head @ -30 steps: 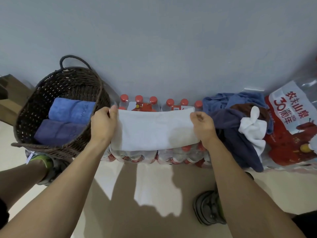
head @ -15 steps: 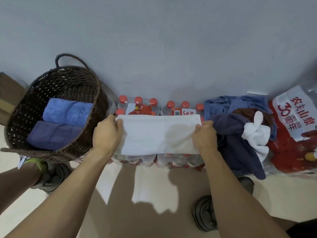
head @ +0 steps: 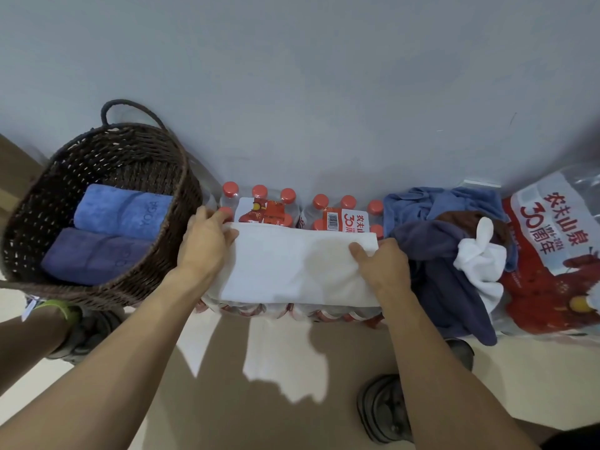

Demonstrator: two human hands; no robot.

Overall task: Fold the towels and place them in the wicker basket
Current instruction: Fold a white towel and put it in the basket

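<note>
1. a folded white towel (head: 292,264) lay flat across the packs of bottles (head: 259,206), between the basket (head: 97,287) and a heap of towels (head: 448,254).
2. the left hand (head: 204,245) and the right hand (head: 383,267) each held one end in a clenched grip.
3. two folded blue towels (head: 107,235) sat in the basket.

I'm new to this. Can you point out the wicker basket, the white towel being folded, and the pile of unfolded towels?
wicker basket (head: 190,203), head view, right rim.
white towel (head: 292,264), head view, flat middle.
pile of unfolded towels (head: 431,254), head view, dark blue towel.

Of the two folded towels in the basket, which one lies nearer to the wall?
The lighter blue folded towel; the darker purple-blue folded towel lies beside it, nearer the person.
</note>
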